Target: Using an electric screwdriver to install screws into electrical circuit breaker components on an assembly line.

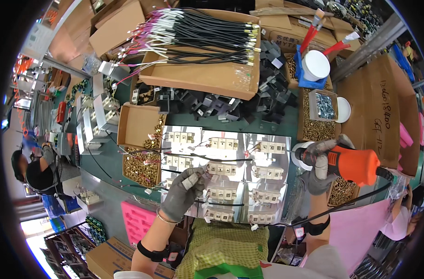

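Note:
My left hand (180, 197), in a grey glove, is closed with its fingertips pinched together beside a white terminal block (221, 169). What lies between the fingertips is too small to make out. In my right hand (320, 174), also gloved, is an orange electric screwdriver (356, 165), its front end pointing left toward the blocks and its black cord trailing off the handle. Several such blocks sit in rows on shiny metal plates (242, 186) in front of me. Black cables (212, 157) run across the plates between the rows.
A cardboard tray (200, 86) of black cables stands at the back, with black plastic parts (221, 104) before it. Brass screws (140, 168) fill a box on the left; more screws (319, 128) lie in a box at right. A white tub (315, 65) stands behind. Another person (40, 169) works far left.

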Demonstrator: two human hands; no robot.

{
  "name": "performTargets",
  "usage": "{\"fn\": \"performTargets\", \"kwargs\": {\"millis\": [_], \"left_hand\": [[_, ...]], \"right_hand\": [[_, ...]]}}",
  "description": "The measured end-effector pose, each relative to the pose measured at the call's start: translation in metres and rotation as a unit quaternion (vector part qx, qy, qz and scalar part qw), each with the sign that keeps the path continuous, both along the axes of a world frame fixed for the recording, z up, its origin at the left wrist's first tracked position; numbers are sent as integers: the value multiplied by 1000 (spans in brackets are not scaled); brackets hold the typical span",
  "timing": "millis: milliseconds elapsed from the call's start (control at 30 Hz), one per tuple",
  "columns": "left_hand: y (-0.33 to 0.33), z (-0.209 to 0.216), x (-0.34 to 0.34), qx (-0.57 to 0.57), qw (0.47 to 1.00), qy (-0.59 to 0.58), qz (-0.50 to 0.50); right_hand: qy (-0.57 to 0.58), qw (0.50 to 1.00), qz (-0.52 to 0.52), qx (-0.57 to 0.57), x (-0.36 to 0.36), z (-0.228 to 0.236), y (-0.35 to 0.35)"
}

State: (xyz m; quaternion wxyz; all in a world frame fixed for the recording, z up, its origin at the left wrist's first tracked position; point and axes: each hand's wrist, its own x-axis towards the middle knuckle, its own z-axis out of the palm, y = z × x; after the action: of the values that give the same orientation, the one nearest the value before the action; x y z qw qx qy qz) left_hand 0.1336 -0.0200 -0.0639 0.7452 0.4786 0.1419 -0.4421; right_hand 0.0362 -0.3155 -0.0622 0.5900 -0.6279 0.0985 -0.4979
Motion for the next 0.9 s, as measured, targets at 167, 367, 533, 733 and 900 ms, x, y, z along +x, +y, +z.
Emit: {"fn": "performTargets", "kwargs": {"millis": [167,367,533,733,900], "left_hand": [[-11,2,5,-2,1000,15,3],[-16,4,7,5,1000,15,-8],[-13,0,6,13,1000,9,-9],[-10,-4,4,11,1000,15,-9],[-8,0,2,-6,1000,20,-13]], "right_hand": [[-12,999,21,44,4,-15,-3],[-37,998,47,36,8,-21,-9],[-35,997,58,34,8,-24,-9],[-32,992,105,61,2,-31,-6],[120,985,95,74,7,-31,3]]}}
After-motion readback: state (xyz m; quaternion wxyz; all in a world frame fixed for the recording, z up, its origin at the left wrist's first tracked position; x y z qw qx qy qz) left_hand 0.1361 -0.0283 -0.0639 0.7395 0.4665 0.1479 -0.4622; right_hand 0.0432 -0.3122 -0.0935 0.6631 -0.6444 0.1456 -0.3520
